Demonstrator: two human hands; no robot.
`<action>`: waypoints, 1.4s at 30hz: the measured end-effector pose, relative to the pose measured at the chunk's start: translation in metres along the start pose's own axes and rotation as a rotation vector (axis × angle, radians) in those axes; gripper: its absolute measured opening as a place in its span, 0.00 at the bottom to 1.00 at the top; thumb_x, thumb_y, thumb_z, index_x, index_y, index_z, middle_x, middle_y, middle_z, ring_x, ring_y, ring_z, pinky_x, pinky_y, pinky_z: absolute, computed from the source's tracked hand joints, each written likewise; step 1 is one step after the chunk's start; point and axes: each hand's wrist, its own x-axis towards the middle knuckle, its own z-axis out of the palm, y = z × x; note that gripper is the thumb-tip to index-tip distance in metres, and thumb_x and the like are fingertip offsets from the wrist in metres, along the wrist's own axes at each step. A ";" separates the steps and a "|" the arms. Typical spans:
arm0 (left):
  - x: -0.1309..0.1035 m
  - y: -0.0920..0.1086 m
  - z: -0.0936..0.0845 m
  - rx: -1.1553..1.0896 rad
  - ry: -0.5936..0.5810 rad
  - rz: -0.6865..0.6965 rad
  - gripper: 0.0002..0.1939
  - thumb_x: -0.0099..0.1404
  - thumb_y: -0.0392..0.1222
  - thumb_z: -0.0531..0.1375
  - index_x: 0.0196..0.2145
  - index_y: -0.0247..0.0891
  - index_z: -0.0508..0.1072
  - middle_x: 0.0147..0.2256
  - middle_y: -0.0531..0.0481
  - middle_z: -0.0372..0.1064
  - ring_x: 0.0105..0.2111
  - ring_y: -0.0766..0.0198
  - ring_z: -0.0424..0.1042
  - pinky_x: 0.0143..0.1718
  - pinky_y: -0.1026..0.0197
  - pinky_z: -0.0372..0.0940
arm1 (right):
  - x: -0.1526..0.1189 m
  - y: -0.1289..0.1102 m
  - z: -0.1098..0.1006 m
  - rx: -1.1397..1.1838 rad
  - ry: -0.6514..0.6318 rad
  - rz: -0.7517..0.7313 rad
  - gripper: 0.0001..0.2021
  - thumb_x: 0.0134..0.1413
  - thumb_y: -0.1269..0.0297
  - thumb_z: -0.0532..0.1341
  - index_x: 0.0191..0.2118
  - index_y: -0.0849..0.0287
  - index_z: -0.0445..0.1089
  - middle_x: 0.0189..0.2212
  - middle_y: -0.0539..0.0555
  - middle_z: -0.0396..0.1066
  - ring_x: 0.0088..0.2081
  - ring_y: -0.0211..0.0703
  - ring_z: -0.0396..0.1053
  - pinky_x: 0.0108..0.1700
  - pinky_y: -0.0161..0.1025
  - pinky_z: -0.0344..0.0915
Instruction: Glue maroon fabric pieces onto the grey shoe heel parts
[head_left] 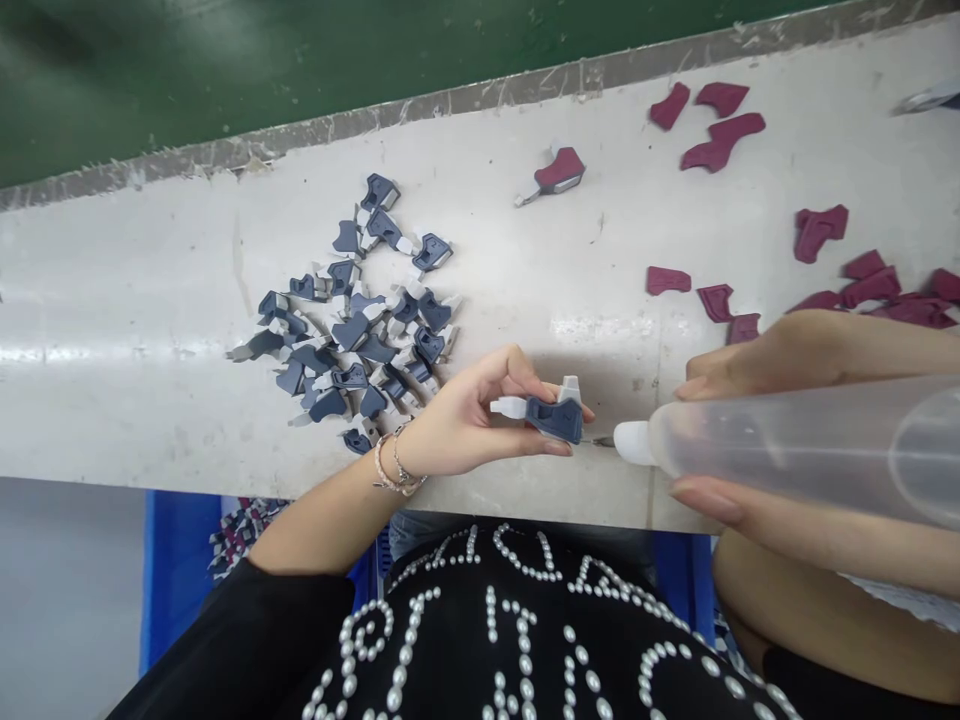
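My left hand (480,412) is closed on a small dark blue and pale grey plastic part (553,417), pinched between thumb and fingers. A translucent squeeze bottle (795,440) with a white cap and thin metal nozzle lies in the grip of my right hand (772,365). The nozzle tip is at the plastic part's right edge; whether it touches cannot be made out. To the left of my left hand spreads a pile of similar blue and grey parts (352,335).
Maroon pieces (724,140) lie scattered on the right of the white worktop (150,300). One part with a maroon face (560,172) rests apart near the back. Below the front edge, a blue bin (176,570) stands beside mixed parts (244,530). Green surface (300,70) lies behind.
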 end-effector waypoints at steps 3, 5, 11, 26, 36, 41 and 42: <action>-0.001 0.001 -0.001 0.036 0.016 -0.045 0.18 0.61 0.37 0.72 0.39 0.39 0.64 0.41 0.48 0.80 0.46 0.61 0.81 0.45 0.60 0.76 | -0.001 0.002 -0.003 -0.004 -0.068 -0.098 0.17 0.57 0.39 0.67 0.33 0.46 0.75 0.29 0.50 0.72 0.23 0.43 0.68 0.15 0.46 0.59; -0.001 0.001 -0.001 0.051 0.015 -0.065 0.19 0.61 0.38 0.72 0.39 0.39 0.64 0.41 0.48 0.80 0.46 0.61 0.81 0.45 0.59 0.77 | -0.001 0.003 -0.005 0.004 -0.119 -0.142 0.10 0.57 0.47 0.69 0.34 0.45 0.73 0.32 0.49 0.74 0.27 0.44 0.72 0.18 0.46 0.61; -0.002 0.001 0.000 0.054 -0.004 -0.094 0.19 0.60 0.37 0.73 0.40 0.38 0.65 0.45 0.44 0.80 0.50 0.59 0.80 0.45 0.60 0.78 | -0.001 0.003 -0.009 -0.099 -0.068 -0.200 0.05 0.65 0.51 0.65 0.39 0.42 0.71 0.32 0.48 0.74 0.29 0.43 0.72 0.23 0.48 0.61; -0.002 0.007 0.005 -0.032 -0.022 -0.193 0.20 0.60 0.36 0.73 0.41 0.37 0.65 0.43 0.46 0.79 0.48 0.57 0.82 0.42 0.61 0.78 | 0.002 0.008 -0.010 -0.161 -0.047 -0.274 0.10 0.63 0.48 0.66 0.40 0.45 0.68 0.33 0.50 0.70 0.29 0.43 0.68 0.28 0.49 0.57; 0.002 0.006 0.006 -0.011 -0.035 -0.164 0.19 0.58 0.35 0.73 0.40 0.36 0.67 0.41 0.48 0.77 0.44 0.62 0.81 0.39 0.66 0.77 | 0.006 0.003 0.000 -0.061 -0.079 -0.268 0.11 0.62 0.48 0.67 0.40 0.45 0.69 0.35 0.47 0.72 0.30 0.38 0.70 0.25 0.45 0.65; 0.002 0.007 0.009 0.017 -0.028 -0.175 0.18 0.58 0.36 0.73 0.39 0.36 0.68 0.42 0.49 0.75 0.45 0.61 0.80 0.39 0.64 0.78 | 0.007 0.002 0.002 -0.058 -0.098 -0.309 0.11 0.62 0.50 0.69 0.41 0.47 0.69 0.33 0.46 0.72 0.28 0.35 0.70 0.21 0.41 0.64; 0.002 0.007 0.009 0.014 -0.026 -0.178 0.18 0.57 0.37 0.73 0.38 0.37 0.68 0.42 0.49 0.75 0.45 0.60 0.80 0.40 0.63 0.78 | 0.007 0.002 0.002 -0.065 -0.094 -0.308 0.11 0.62 0.50 0.68 0.41 0.47 0.69 0.33 0.46 0.71 0.28 0.36 0.70 0.21 0.42 0.64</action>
